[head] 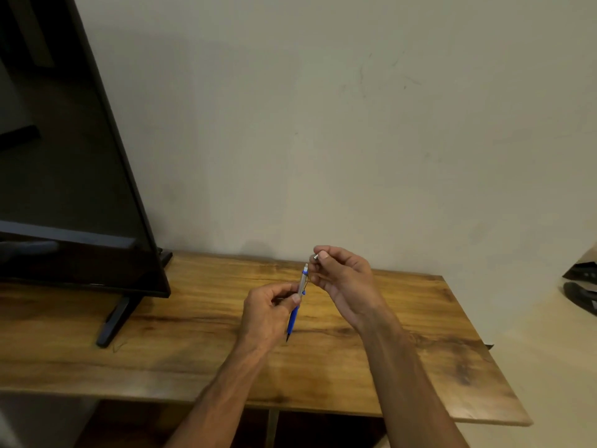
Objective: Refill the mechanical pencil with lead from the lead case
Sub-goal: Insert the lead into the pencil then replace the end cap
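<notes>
My left hand (271, 305) grips a blue and silver mechanical pencil (298, 299) around its middle, held nearly upright above the wooden table (193, 350). Its dark tip points down and its white eraser end points up. My right hand (342, 279) is just right of the pencil's top and pinches a small silver cap (315, 257) between thumb and finger, a little above the eraser end. No lead case is visible.
A large dark TV screen (64, 156) stands on the table's left side on a black foot (113, 321). A pale wall runs behind the table. Dark objects (581, 282) sit on a surface at the far right edge.
</notes>
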